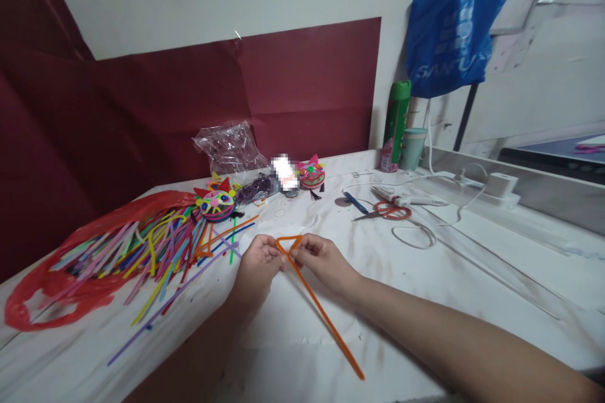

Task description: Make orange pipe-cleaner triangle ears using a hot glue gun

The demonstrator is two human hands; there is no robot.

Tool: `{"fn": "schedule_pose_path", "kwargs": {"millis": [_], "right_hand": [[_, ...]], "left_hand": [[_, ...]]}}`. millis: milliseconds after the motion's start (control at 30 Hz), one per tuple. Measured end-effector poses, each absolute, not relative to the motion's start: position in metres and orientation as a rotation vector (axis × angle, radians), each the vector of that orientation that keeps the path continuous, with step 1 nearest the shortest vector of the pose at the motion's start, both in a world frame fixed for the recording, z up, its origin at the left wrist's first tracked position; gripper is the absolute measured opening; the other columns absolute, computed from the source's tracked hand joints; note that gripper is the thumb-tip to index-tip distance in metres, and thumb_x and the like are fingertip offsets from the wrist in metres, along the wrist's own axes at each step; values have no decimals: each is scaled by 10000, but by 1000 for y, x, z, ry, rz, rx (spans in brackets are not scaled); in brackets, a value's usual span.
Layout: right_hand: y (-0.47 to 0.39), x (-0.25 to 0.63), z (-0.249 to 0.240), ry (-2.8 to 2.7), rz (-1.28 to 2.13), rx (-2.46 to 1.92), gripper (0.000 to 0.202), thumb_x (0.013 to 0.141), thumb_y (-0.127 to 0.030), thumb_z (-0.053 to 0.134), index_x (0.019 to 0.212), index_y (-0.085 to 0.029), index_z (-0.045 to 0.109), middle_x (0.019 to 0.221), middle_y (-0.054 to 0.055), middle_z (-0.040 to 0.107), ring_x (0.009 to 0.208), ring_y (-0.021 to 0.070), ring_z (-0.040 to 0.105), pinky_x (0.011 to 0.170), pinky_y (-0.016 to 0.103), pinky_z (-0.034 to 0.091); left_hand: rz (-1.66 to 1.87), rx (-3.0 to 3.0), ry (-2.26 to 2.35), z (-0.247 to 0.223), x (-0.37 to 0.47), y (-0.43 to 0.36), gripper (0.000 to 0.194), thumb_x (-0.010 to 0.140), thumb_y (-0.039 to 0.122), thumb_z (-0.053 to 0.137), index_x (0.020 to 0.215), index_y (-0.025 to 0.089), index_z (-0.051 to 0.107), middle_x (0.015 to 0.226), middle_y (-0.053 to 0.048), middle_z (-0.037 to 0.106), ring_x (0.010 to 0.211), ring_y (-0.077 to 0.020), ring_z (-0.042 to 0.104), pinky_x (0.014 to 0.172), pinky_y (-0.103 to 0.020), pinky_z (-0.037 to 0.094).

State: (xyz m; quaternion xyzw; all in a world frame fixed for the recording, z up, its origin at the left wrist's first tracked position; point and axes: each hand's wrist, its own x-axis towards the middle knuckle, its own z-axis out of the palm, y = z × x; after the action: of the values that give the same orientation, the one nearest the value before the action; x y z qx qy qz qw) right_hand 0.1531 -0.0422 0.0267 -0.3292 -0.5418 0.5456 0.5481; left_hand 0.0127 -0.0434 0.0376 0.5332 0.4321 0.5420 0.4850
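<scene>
An orange pipe cleaner (326, 317) is bent into a small triangle at its far end, and its long straight tail runs toward the table's front. My left hand (261, 258) pinches the left side of the triangle with thumb and fingers. On the opposite side, my right hand (326, 259) grips the bend with its fingertips. Both hands are close together above a white sheet (283, 321) on the marbled table.
To the left, a red plastic bag (28, 308) lies under several coloured pipe cleaners (155, 245). Behind are two decorated animal heads (217, 204). Orange-handled scissors (394, 210), a blue cutter (355, 203), a glue gun (401, 197) and cables lie to the right.
</scene>
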Motion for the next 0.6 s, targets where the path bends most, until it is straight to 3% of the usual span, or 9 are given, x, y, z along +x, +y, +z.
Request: {"fn": "schedule_pose_path", "kwargs": {"millis": [200,433,600], "right_hand": [[-38,153,22,-1217,1394,-742,146,631,-260,668,585,-164,569,534,-31,573,523,96,488,576,248,382],[-35,153,19,-1157,1491,-705,246,588,-334,731,674,-163,577,571,-25,595,519,97,510,563,243,394],[-31,158,22,-1180,1323,-795,315,654,-441,686,740,-154,590,618,-18,569,560,103,505,581,250,409]], "left_hand": [[1305,1320,1035,36,12,-43,255,568,127,596,771,189,454,525,74,552,499,-87,508,538,-206,381],[1311,1270,1059,27,7,-35,271,600,140,582,813,199,426,529,75,561,483,-86,504,543,-211,370],[1227,1307,1119,30,9,-37,295,557,126,563,797,212,414,480,94,528,431,-88,471,481,-199,311]]}}
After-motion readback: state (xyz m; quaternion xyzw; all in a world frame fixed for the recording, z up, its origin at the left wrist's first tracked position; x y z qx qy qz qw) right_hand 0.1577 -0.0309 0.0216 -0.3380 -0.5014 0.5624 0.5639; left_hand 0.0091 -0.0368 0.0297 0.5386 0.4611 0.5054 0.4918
